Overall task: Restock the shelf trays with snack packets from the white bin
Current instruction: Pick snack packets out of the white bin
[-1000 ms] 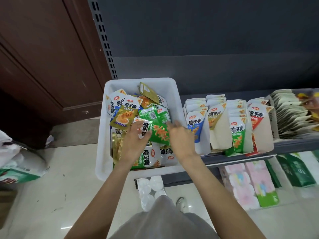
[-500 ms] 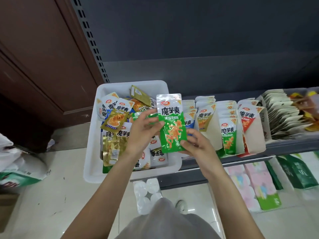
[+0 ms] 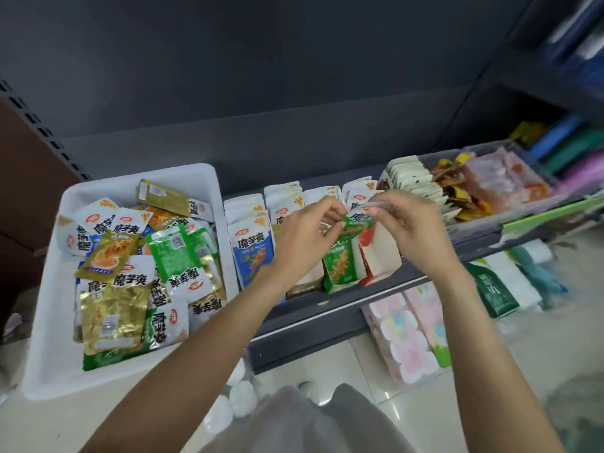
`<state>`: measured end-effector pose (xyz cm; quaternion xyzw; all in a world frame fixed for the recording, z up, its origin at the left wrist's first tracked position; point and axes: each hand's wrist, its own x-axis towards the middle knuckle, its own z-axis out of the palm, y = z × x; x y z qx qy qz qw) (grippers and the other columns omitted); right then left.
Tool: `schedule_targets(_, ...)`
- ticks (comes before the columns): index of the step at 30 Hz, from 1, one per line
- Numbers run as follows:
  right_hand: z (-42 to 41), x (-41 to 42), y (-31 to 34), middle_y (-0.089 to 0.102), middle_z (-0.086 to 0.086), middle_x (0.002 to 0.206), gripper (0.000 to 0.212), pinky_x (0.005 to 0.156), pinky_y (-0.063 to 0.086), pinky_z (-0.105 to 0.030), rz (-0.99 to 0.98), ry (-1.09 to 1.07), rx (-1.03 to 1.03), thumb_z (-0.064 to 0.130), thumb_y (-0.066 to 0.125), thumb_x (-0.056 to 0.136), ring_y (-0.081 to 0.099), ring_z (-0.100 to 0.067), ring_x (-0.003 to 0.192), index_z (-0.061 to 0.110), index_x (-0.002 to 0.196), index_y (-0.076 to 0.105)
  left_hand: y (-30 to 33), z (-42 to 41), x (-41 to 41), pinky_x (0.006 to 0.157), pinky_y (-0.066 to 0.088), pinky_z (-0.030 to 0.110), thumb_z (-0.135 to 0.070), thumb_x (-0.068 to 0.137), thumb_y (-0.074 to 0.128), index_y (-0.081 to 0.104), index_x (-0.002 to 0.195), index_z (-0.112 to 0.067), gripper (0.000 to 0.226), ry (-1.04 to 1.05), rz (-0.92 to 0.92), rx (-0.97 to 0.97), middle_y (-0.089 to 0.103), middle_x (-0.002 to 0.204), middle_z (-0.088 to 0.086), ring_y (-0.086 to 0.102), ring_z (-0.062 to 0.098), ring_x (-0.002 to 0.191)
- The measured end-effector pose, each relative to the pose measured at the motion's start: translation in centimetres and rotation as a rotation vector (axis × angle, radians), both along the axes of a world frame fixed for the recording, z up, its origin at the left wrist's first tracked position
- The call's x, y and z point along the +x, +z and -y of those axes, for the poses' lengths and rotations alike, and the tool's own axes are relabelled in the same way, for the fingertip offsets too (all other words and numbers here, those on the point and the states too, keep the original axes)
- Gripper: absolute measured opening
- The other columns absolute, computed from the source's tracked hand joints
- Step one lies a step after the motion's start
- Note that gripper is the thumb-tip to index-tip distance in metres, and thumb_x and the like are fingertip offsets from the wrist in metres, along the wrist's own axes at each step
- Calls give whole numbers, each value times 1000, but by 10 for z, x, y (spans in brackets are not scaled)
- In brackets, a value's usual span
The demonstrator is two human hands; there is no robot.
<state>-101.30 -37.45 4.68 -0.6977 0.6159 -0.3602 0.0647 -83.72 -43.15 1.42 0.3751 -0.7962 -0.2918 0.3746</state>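
White bin [image 3: 49, 289] at far left, heaped with mixed packets. Left hand [image 3: 304, 237] raised over shelf trays, fingers pinched on green packet [image 3: 354, 225] top-left edge. Right hand [image 3: 408, 227] opposite, fingers clamped on same packet's right edge. Green tray [image 3: 340, 273] directly beneath; blue tray [image 3: 250, 253] leftward, red tray [image 3: 376, 253] partly hidden behind right wrist.
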Motion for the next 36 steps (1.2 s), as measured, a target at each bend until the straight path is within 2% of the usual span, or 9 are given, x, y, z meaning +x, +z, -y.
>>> schedule_targets(3, 16, -12, -12, 66, 6, 85, 12, 68, 43, -18, -105, 51, 78, 17, 62, 91, 59, -8, 77, 11, 98, 69, -21, 2, -9, 71, 56, 37, -23, 81, 70, 61, 105, -23, 25, 10, 134, -8, 69, 92, -8, 66, 13, 83)
schedule_targets(6, 30, -13, -32, 53, 19, 71, 7, 59, 38, -21, -173, 99, 145, 19, 62, 90, 53, -4, 67, 15, 93, 68, -38, 3, -5, 83, 50, 35, -47, 82, 65, 52, 125, -23, 51, 93, 491, -93, 61, 117, -2, 55, 18, 108)
schedule_targets(10, 48, -4, -63, 59, 2, 94, 20, 70, 51, -36, -374, 27, 217, 27, 67, 86, 56, -20, 94, 16, 102, 70, -53, 3, 4, 100, 35, 34, -59, 80, 59, 41, 137, -19, 72, 166, 746, -148, 44, 133, 2, 36, 21, 122)
schedule_targets(14, 55, 5, -80, 46, -6, 107, 35, 76, 51, -42, -432, -117, 192, 27, 72, 79, 46, -24, 100, 19, 110, 59, -58, 2, 10, 103, 32, 31, -54, 85, 56, 42, 137, -19, 64, 124, 654, -101, 44, 134, 0, 37, 19, 123)
schedule_targets(18, 31, 36, -68, 50, -10, 112, 32, 86, 39, -27, -82, -217, -21, 14, 64, 84, 47, -25, 107, 13, 116, 57, -46, -6, 45, 85, 44, 29, -43, 88, 49, 58, 120, -20, 40, 249, 257, -154, 63, 109, -4, 54, 13, 100)
schedule_targets(22, 14, 92, -54, 56, -6, 112, 23, 86, 38, -20, 56, -5, -15, 18, 53, 89, 51, -19, 105, 12, 111, 60, -42, -14, 118, 78, 38, 27, -33, 90, 50, 66, 99, -16, 25, 467, 130, -229, 66, 82, -9, 56, 8, 80)
schedule_targets(27, 28, 181, -59, 59, -5, 110, 19, 87, 44, -32, -166, 412, 21, 10, 61, 84, 49, -23, 105, 11, 103, 65, -68, -10, 224, 92, 42, 43, -34, 84, 56, 67, 106, -19, 28, 599, 468, -23, 69, 97, -1, 61, 27, 96)
schedule_targets(30, 51, 232, -75, 53, -10, 128, 34, 98, 44, -41, -340, 501, 152, 10, 64, 84, 45, -27, 120, 10, 117, 62, -76, -9, 262, 90, 45, 50, -26, 77, 69, 64, 112, -14, 37, 662, 596, 128, 65, 110, 11, 56, 37, 103)
schedule_targets(36, 87, 281, -96, -16, -9, 157, 96, 117, 8, -54, -846, 526, 557, -5, 59, 81, -15, -30, 144, 20, 152, -1, -76, -4, 292, 98, 38, 45, -29, 78, 70, 56, 125, -19, 50, 544, 679, 150, 58, 127, 2, 48, 28, 119)
